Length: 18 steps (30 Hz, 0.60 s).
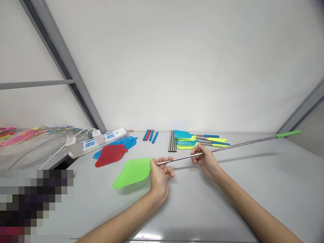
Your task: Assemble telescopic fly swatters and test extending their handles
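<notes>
A green fly swatter [134, 172] with an extended metal telescopic rod is held slantwise above the table, its green grip pointing to the far right. My left hand [160, 173] is closed around the joint between the perforated head and the rod. Further along, my right hand [204, 159] pinches the middle of the rod between thumb and fingers. Behind my right hand lies a stack of shorter, collapsed swatters [187, 135] with blue and yellow-green heads. Several bare metal rods [172, 141] lie side by side just left of that stack.
Left on the table are a red swatter head [110, 155] and blue heads [130, 143]. Several blue and red grips [150, 135] lie near the wall. A white power strip [101, 141] with cables sits at the left edge. Bagged colourful items [27, 136] lie further left, beside a pixelated area.
</notes>
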Each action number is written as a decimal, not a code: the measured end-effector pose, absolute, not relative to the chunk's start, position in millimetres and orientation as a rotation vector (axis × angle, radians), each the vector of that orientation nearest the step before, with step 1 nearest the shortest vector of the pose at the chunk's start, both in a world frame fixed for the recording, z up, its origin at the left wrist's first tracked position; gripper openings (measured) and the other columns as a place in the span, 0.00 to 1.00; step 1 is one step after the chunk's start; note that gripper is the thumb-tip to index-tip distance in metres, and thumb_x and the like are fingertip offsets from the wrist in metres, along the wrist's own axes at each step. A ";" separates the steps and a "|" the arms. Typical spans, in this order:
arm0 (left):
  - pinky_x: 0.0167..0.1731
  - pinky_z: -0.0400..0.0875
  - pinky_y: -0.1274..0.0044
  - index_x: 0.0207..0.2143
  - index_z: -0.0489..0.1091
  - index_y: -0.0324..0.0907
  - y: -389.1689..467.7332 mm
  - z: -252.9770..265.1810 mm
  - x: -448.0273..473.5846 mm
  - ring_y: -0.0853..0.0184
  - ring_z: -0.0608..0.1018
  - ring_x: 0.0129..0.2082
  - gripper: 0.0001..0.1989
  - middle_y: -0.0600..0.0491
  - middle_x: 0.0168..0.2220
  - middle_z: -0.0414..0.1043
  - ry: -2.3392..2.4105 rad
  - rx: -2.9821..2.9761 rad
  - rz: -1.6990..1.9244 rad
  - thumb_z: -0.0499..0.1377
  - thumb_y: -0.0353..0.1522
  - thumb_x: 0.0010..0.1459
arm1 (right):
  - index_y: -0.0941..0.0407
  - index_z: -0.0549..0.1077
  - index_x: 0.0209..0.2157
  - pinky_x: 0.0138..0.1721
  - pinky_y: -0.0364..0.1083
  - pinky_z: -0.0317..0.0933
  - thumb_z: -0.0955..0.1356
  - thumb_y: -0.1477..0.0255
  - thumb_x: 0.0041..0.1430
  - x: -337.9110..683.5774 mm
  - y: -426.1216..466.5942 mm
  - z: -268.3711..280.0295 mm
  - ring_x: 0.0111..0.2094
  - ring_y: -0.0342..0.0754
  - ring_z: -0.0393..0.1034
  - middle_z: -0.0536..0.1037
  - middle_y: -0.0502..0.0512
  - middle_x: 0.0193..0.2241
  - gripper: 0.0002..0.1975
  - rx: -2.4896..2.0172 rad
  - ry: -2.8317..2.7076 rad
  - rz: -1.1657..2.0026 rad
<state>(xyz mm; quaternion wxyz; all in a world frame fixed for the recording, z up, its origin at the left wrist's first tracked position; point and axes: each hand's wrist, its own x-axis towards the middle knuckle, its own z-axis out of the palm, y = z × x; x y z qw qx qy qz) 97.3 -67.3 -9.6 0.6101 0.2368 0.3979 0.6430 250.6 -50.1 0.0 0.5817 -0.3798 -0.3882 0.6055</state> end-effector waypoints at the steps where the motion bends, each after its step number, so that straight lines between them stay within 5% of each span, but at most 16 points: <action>1: 0.13 0.57 0.79 0.25 0.59 0.39 -66.7 -8.6 97.1 0.76 0.62 0.09 0.13 0.50 0.27 0.71 0.920 0.537 1.489 0.43 0.39 0.50 | 0.60 0.69 0.18 0.19 0.41 0.53 0.59 0.61 0.50 250.5 -50.6 1.0 0.15 0.40 0.57 0.64 0.50 0.12 0.18 -0.885 -0.921 1.420; 18: 0.13 0.57 0.80 0.24 0.59 0.39 -63.4 -4.1 96.8 0.76 0.63 0.09 0.13 0.51 0.26 0.71 0.924 0.553 1.482 0.43 0.38 0.50 | 0.59 0.68 0.18 0.19 0.41 0.51 0.61 0.60 0.49 250.3 -50.6 1.9 0.14 0.39 0.53 0.62 0.48 0.11 0.18 -0.916 -0.859 1.447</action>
